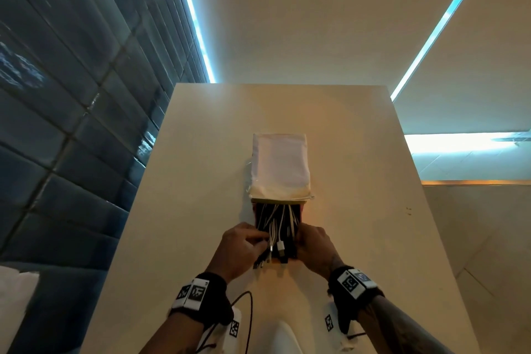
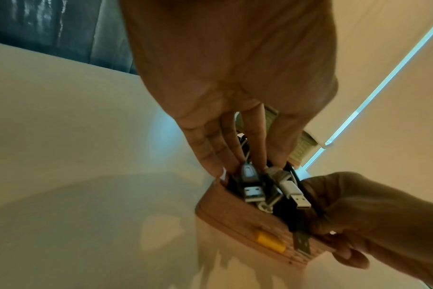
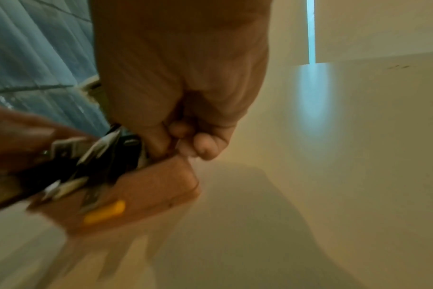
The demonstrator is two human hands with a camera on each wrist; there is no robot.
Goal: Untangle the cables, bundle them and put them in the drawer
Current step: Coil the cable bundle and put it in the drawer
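Note:
A small wooden drawer [image 1: 300, 217] stands pulled out of a white-covered box [image 1: 280, 164] on the table, and it is packed with black and white USB cables [image 1: 277, 227]. My left hand [image 1: 244, 241] is at the drawer's left side. In the left wrist view its nearly straight fingers [image 2: 210, 156] push down among the cables [image 2: 252, 187]. My right hand [image 1: 313, 241] grips the drawer's right wall near the front corner, fingers curled over the drawer's edge [image 3: 156, 185]. A yellow tab [image 2: 269, 241] sits on the drawer front.
The pale table [image 1: 201, 181] stretches around the box, with a dark padded wall [image 1: 57, 95] along its left edge. A black cord [image 1: 250, 310] loops near the front edge by my wrists. A white rounded object [image 1: 284, 336] lies at the bottom centre.

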